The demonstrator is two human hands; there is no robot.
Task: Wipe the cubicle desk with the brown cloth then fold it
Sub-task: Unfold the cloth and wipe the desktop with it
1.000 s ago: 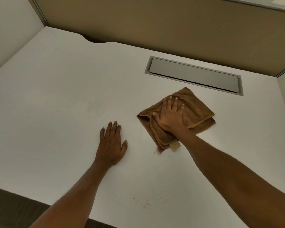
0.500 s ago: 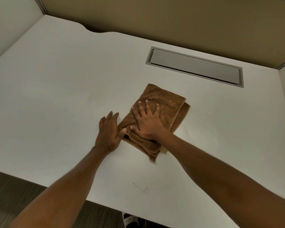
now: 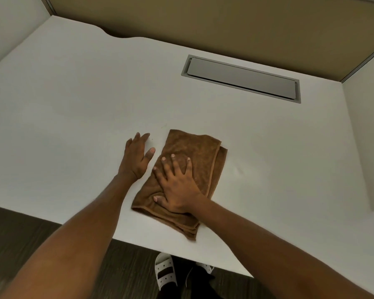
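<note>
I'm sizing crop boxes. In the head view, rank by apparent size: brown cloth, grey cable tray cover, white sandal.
1. grey cable tray cover, though it sits farther away
2. brown cloth, partly under the right hand
3. white sandal

There's a grey rectangular cable hatch [image 3: 241, 78] set flush toward the back right, lid closed. Behind it runs a tan partition wall [image 3: 225, 20], with pale side panels [image 3: 363, 130] meeting it at metal corner trims. Down below it's dark wood-look floor [image 3: 20, 229], and a white perforated slipper [image 3: 165, 270] pokes out at the bottom edge.
</note>
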